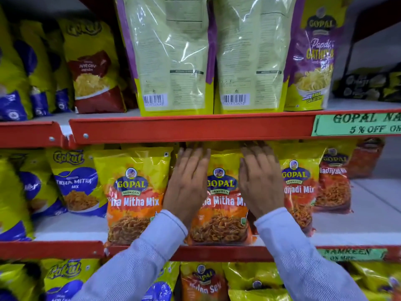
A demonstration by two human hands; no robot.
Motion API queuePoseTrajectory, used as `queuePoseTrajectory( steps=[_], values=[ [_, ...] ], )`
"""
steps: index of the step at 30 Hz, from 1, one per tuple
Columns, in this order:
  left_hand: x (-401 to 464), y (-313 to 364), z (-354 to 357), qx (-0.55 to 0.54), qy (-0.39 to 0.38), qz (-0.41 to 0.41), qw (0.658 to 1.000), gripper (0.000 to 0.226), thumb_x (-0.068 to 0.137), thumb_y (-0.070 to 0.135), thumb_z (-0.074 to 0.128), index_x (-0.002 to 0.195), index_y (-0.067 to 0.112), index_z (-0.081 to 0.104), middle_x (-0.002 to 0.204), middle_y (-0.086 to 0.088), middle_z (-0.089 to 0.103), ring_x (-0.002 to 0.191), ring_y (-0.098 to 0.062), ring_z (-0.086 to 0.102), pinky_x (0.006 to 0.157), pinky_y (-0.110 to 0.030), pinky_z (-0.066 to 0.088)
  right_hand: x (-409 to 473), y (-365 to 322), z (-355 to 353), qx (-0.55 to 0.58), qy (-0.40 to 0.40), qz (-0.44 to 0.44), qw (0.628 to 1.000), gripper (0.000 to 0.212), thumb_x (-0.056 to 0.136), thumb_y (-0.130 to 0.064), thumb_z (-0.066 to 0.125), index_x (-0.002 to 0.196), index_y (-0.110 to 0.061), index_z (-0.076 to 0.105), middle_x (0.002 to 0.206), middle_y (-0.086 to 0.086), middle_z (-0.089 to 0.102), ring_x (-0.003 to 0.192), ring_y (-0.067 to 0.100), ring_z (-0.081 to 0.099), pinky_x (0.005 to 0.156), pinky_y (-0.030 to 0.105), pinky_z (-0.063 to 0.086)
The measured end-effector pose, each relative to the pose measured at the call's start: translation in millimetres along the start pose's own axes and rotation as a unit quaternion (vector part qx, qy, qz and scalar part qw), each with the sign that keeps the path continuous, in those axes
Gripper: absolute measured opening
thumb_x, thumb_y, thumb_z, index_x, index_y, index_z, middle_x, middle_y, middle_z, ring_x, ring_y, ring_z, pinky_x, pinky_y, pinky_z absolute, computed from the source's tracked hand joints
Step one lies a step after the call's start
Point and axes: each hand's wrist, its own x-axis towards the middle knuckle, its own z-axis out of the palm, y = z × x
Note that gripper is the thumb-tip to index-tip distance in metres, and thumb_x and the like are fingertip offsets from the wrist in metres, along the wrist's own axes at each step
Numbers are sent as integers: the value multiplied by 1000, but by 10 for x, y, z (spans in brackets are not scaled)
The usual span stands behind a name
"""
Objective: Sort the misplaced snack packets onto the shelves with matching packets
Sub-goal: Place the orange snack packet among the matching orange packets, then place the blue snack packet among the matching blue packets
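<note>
- Both hands reach into the middle shelf (217, 252), a white board edged with a red metal rail, and frame one glossy yellow-and-orange Gopal "Mitha Mix" packet (223, 205) standing upright at the shelf's near edge.
- The left hand (187, 185) lies flat with fingers straight and close together against the packet's left edge; its grip is open, pressing rather than clasping.
- The right hand (259, 183) lies the same way along the packet's right edge, palm turned inward, fingers extended and slightly blurred. It clasps nothing either.
- Just left of it stands a second yellow-and-orange Mitha Mix packet (134, 196) of the same print, so the framed packet sits with its match.
- Just right stands a yellow-and-red Gopal "Nadiyadi Mix" packet (300, 192), a different kind, with another like it farther right.
- Further left on the same shelf is a yellow-and-blue Gokul Tikha Mitha packet (76, 183), among other Gokul bags.
- On the upper shelf two large pale-green pouches with purple edges (173, 55) show their backs and barcodes, beside a purple-and-yellow Gopal Papdi Gathiya pouch (314, 55) facing forward.
- My judgement: this packet looks settled into its row and is only being squared up. Whether other strays remain I cannot tell; the shelves in view seem grouped by brand, though the far left and the bottom row are too blurred to check.
</note>
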Motion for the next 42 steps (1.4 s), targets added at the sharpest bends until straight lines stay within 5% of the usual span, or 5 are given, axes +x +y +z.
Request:
queuePoseTrajectory(
  steps=[9,13,24,35,42],
  values=[
    [446,-47,-62,33,-176,-105,978,53,80,3,49,131,9,60,127,-22,67,111,-44,63,97,-44,53,350,131,220,-72,-39,-11,997,32,84,-10,54,111,-14,72,101,20,73,99,41,65,95,45,45],
    [367,-66,-22,34,-111,-71,991,53,79,8,45,128,11,61,127,-17,68,116,-40,59,98,-52,54,166,148,198,-47,-3,-26,999,31,90,-10,58,120,-8,65,116,22,68,113,38,52,105,47,40],
    [-163,-101,38,60,-195,-2,979,66,102,40,39,157,15,13,169,-4,7,156,-30,-7,124,-59,-9,-197,42,173,-55,-176,-29,982,67,101,-42,37,156,-13,14,167,7,16,155,30,3,124,60,7],
    [-1873,-725,-643,-82,-137,114,980,24,92,21,58,113,12,67,129,-15,67,122,-33,59,104,-46,49,-1789,-539,235,168,-147,-176,959,36,89,-14,56,125,-8,60,129,13,65,128,30,53,114,43,39],
    [-3295,-1246,-696,-163,-389,-240,874,16,72,36,58,85,27,56,79,-3,67,73,-27,65,68,-34,57,-2922,-1039,693,163,-482,32,860,19,78,-27,60,95,-24,67,92,0,75,87,24,72,73,31,59]
  ],
)
